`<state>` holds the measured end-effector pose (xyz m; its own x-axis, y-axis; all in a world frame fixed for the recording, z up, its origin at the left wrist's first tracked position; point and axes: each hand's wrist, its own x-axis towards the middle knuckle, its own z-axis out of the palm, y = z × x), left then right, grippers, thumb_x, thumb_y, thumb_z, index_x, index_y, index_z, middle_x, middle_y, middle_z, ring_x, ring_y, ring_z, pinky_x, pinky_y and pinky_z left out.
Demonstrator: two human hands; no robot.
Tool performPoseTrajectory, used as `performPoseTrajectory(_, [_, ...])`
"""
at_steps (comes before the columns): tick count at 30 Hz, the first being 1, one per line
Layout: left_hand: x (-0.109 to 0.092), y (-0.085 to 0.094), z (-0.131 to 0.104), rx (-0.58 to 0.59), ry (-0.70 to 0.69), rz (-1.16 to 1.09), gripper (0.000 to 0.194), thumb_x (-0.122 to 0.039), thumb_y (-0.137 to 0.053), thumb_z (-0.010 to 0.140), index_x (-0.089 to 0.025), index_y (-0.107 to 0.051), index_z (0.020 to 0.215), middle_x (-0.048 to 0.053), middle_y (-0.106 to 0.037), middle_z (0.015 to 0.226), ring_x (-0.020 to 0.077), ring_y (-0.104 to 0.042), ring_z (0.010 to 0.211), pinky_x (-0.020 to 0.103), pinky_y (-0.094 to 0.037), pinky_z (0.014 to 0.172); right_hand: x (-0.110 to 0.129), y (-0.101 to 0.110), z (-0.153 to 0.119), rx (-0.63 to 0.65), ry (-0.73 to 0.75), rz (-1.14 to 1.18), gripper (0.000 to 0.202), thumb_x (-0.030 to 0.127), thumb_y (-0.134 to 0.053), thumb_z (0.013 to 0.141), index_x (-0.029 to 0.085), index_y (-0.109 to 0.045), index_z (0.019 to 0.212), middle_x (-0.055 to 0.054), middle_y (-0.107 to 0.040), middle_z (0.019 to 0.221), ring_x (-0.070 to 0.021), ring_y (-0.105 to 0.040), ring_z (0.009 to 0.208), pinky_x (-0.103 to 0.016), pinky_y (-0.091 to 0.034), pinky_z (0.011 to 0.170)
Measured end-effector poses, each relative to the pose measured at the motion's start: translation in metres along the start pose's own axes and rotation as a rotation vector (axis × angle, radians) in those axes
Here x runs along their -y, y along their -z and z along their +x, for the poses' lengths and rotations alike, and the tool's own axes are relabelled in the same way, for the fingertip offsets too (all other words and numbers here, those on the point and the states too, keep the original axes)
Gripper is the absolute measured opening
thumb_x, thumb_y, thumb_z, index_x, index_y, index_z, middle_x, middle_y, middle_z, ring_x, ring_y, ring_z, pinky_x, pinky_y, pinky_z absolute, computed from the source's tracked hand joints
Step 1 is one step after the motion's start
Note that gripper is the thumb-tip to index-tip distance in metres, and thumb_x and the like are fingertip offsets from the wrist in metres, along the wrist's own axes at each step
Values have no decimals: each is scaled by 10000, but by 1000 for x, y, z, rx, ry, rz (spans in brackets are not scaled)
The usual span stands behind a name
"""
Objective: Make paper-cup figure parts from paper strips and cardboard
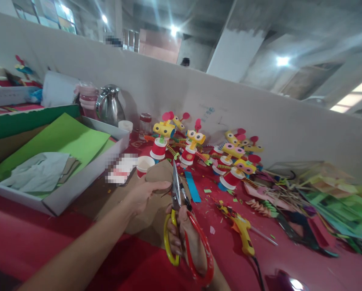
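Observation:
My left hand (142, 196) pinches a sheet of brown craft paper (152, 222), its index finger pointing toward the blades. A rounded flap of the same paper rises above that hand. My right hand (189, 232) grips scissors (176, 188) with one yellow and one red handle loop. The blades point away from me beside the paper's right edge; whether they touch it, I cannot tell. Just beyond the paper stands a white and red paper cup (145, 163). A blue paper strip (192, 186) lies right of the scissors.
Several paper-cup figures (188, 155) with yellow heads crowd the back. A yellow glue gun (244, 234) with a cord lies at right, near a heap of paper scraps (335, 206). At left is a white box (86, 169) with green paper; behind it, a metal jug (112, 107).

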<state>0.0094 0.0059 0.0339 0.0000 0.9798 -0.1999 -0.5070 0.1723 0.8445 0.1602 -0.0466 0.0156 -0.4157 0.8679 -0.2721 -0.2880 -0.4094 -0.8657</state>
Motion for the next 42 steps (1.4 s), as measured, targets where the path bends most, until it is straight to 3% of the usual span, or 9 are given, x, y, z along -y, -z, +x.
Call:
performPoseTrajectory(3, [-2, 1, 0, -49, 19, 16, 392, -191, -837, 521, -131, -708, 886, 69, -749, 847, 233, -666, 810, 363, -493, 817, 0, 0, -1, 6, -1, 3, 568, 752, -618, 664, 243, -478, 873, 79, -385, 575, -46, -250, 403, -176, -206, 345])
performPoseTrajectory(8, [-4, 1, 1, 20, -16, -3, 359, -187, -825, 560, -137, -713, 898, 46, -750, 838, 207, -668, 790, 330, -507, 792, -2, -1, 0, 2, -4, 2, 581, 755, -611, 670, 241, -490, 913, 89, -372, 560, -41, -245, 391, -169, -214, 336])
performPoseTrajectory(19, [-9, 11, 6, 68, 64, 35, 342, -190, -827, 522, -111, -723, 838, 86, -746, 814, 215, -688, 729, 329, -535, 729, -2, 3, 0, 0, -61, -38, 650, 794, -607, 629, 232, -485, 932, 101, -385, 550, -30, -261, 380, -145, -230, 318])
performPoseTrajectory(36, [-17, 12, 3, 57, 114, -28, 389, -100, -812, 471, -123, -703, 844, 64, -733, 742, 203, -676, 643, 326, -541, 669, 6, -2, -9, -77, -113, -139, 627, 764, -607, 657, 231, -477, 960, 112, -388, 548, -22, -244, 374, -139, -222, 302])
performPoseTrajectory(39, [-11, 4, 2, -16, 100, -44, 404, -164, -825, 511, -122, -698, 892, 75, -737, 790, 211, -683, 684, 339, -551, 684, 5, -2, -8, -90, -99, -137, 627, 762, -612, 652, 229, -485, 956, 115, -375, 543, -20, -228, 368, -137, -216, 293])
performPoseTrajectory(42, [-4, -3, 2, -146, -14, -95, 409, -264, -829, 571, -132, -694, 933, 81, -741, 844, 214, -690, 726, 339, -556, 700, 3, 0, -6, -100, -96, -134, 633, 766, -616, 642, 225, -492, 945, 115, -369, 533, -22, -227, 361, -140, -220, 285])
